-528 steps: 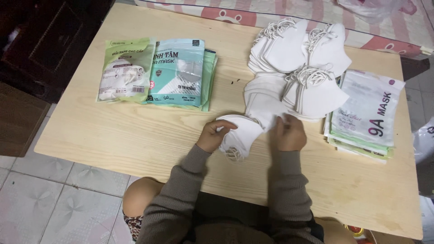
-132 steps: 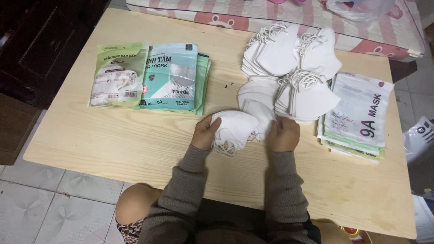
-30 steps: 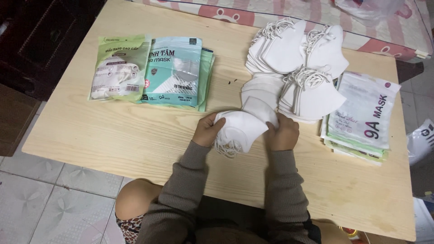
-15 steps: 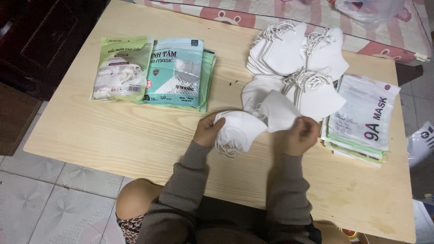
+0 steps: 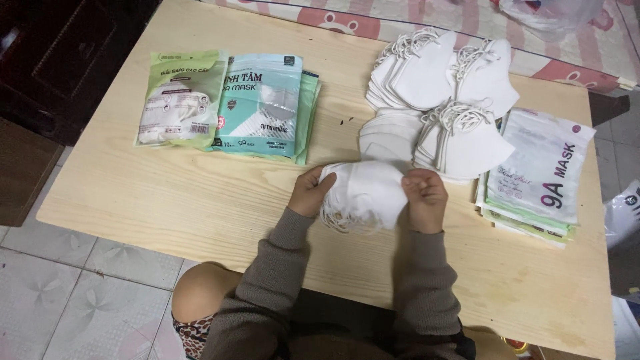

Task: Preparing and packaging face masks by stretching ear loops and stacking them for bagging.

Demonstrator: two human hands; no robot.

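Nearest, gripped at both ends above the pale wooden surface: a soft stack of white masks, left hand fingers curled around its left edge, right hand fingers pinching its right edge. Just beyond, more white mask piles with looped ear cords. Flanking: flat white-and-green pouches at right, glossy green and teal packets far left.

Pale pine bench over grey-white floor tiles. Dark wooden cabinet at left. Beyond the far edge, a pink-striped bed cover. Soft, even indoor light.
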